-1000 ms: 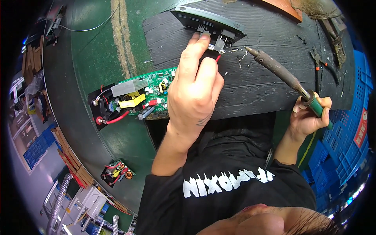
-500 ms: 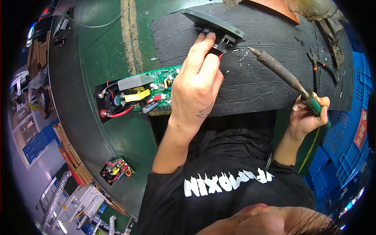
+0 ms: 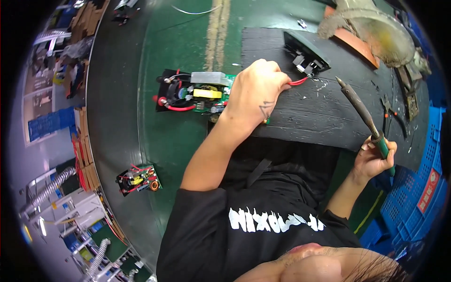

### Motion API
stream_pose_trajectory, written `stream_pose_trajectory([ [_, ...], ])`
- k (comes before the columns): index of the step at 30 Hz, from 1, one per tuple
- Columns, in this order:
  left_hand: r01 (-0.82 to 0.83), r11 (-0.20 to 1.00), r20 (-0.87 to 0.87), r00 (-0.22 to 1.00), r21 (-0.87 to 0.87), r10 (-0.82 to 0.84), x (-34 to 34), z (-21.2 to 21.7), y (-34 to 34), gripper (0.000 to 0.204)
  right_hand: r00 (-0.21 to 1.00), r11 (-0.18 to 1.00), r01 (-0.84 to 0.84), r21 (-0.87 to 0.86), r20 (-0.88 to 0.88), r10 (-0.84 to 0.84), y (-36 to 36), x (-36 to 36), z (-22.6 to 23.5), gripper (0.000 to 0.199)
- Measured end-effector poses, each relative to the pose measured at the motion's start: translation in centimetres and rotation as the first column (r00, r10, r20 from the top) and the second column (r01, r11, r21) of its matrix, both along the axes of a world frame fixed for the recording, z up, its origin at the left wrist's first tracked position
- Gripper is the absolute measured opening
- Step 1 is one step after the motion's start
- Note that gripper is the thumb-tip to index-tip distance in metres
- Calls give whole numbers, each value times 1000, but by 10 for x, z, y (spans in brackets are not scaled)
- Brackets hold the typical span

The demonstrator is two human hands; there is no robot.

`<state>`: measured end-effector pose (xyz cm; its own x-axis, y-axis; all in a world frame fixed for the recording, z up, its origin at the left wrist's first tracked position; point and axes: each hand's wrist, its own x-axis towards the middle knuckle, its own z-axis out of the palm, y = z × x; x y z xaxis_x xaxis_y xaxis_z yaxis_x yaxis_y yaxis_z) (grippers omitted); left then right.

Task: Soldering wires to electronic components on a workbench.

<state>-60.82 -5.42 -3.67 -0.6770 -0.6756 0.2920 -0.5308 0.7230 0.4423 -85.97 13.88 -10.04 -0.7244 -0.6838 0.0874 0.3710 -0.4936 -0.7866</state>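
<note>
My left hand (image 3: 257,91) is closed, its thumb and fingertips pinching a red wire (image 3: 299,82). That wire runs right to the underside of a tilted black panel (image 3: 306,50) with small terminal parts on it. Beneath and left of the hand lies a green circuit board unit with a grey heat sink (image 3: 208,77), a yellow-wrapped transformer (image 3: 207,94) and a black fan end plate; the hand covers part of the board. In my right hand (image 3: 373,159) is a soldering iron (image 3: 361,107), gripped by its green handle. Its tip points up and left, apart from the panel.
A black ridged mat (image 3: 314,120) covers the bench here, with solder scraps on it. Pliers (image 3: 387,113) lie at the right, below a dusty extraction hood (image 3: 376,40). A blue crate (image 3: 416,185) stands right. Another circuit board (image 3: 139,179) lies lower left.
My left hand has let go of the black panel and moved down to pinch the red wire. The panel now rests on the mat. The whole view has shifted; the iron stays in my right hand.
</note>
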Motion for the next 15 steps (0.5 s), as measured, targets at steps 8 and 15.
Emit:
stream_pose_trajectory([
  [8, -134, 981, -97, 984, 137, 148, 42, 20, -36, 12, 999, 1000, 13, 11, 43, -14, 3, -6, -6, 34],
  [15, -406, 860, -45, 909, -310, 413, 107, 49, -83, 17, 1000, 1000, -9, 26, 5, 9, 5, -6, -3, 33],
])
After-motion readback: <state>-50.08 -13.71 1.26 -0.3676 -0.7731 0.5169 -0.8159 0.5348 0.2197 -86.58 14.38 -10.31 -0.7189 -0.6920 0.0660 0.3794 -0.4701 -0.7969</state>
